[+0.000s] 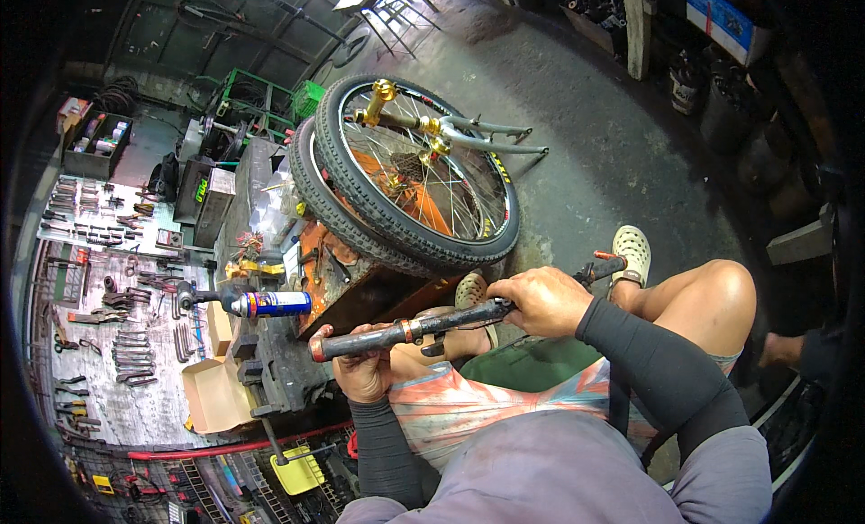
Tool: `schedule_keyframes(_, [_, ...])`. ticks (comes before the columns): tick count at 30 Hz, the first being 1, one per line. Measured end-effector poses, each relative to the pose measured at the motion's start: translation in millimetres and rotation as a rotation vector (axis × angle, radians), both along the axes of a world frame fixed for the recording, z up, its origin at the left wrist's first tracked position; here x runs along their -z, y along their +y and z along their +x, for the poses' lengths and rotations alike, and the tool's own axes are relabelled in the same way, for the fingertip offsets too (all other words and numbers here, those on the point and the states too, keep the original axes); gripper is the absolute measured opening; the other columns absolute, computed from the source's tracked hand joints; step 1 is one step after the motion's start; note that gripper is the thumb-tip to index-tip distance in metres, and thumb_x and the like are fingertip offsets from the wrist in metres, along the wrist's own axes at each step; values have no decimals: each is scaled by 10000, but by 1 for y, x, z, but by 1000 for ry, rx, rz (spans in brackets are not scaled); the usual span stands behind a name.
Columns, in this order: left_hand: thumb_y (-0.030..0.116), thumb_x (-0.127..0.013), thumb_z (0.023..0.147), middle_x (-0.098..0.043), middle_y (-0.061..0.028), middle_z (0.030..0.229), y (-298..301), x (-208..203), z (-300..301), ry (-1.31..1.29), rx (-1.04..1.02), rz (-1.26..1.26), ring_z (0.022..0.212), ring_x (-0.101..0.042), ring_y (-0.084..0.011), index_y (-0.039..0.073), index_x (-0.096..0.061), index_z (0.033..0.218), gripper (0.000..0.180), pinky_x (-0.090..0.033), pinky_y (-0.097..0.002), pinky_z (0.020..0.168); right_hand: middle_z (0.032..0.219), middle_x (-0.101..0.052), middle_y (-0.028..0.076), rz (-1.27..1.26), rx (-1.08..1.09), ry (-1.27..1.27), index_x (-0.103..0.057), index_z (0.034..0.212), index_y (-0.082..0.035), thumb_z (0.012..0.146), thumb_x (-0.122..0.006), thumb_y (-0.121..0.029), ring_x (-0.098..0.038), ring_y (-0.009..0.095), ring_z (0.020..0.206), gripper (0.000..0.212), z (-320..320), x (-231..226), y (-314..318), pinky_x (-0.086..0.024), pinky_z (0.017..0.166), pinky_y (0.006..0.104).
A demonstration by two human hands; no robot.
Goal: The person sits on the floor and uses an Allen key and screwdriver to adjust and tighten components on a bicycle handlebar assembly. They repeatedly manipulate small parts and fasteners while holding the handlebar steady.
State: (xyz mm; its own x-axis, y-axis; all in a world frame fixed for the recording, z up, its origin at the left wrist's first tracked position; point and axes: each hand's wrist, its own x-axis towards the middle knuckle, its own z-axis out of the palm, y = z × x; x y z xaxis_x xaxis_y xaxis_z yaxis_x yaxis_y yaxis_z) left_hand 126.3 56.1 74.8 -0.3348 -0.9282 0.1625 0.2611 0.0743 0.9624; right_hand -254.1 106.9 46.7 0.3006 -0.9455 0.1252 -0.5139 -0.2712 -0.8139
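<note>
Workshop clutter crowds the left of my feed: tools (133, 355) set in rows against a pale panel (167, 393), then an open box (221, 398), and a blue-and-white can (275, 304) on the dark desk (286, 378). Next I come to the wearer's left hand (363, 374), its fingers curled from below around the near end of a dark bar (448, 321), with little gap left between thumb and fingertips. Past it lie two stacked wheels (351, 209), a fork (487, 145) resting over the top one.

I judge the bar stiff and fairly light, more awkward from its length than its weight; its scuffed, grimy skin could turn slick. I would hold it as here, one grip near an end and one well along the tube.

It slants above the lap, inside both grips: the left fingers bear its near end, while those of the right hand (545, 300) are closed over it farther along, the red-tipped far end jutting beyond them toward a pale shoe (632, 254) on the grey floor (586, 154).
</note>
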Motion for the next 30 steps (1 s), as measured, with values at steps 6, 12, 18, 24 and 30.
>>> schedule_keyframes(6, [59,-789,957,-727,-225,1283,-1,5,-9,68,-96,52,1202,-715,-359,27,-666,1356,418,-637,-521,1015,948,-767,194,78,6,42,-726,1184,-95,859,-753,-164,-748,407,948,334,1,-2,2,-576,853,535])
schedule_keyframes(12, [49,-784,959,-729,-236,1275,0,9,-9,82,-103,45,1181,-724,-367,21,-670,1346,403,-638,-524,1010,945,-765,197,44,12,34,-720,1126,-69,857,-736,-157,-751,399,943,284,-1,-3,1,-582,854,525])
schedule_keyframes(18, [48,-789,954,-729,-232,1269,1,5,-15,83,-119,68,1174,-723,-370,18,-677,1323,387,-648,-522,987,962,-765,205,87,1,55,-723,1149,-68,855,-736,-155,-750,399,965,307,0,-6,1,-581,865,525])
schedule_keyframes(24, [38,-782,959,-735,-217,1248,2,2,-22,85,-129,59,1172,-724,-364,18,-686,1301,356,-652,-518,978,949,-763,211,68,7,39,-724,1156,-67,857,-734,-150,-749,410,956,310,1,0,1,-580,861,531])
schedule_keyframes(30, [32,-778,961,-738,-203,1249,0,2,-19,72,-108,84,1179,-722,-360,22,-691,1295,345,-646,-525,991,941,-761,213,86,2,40,-721,1154,-63,858,-729,-144,-748,411,960,307,2,-1,1,-577,863,536])
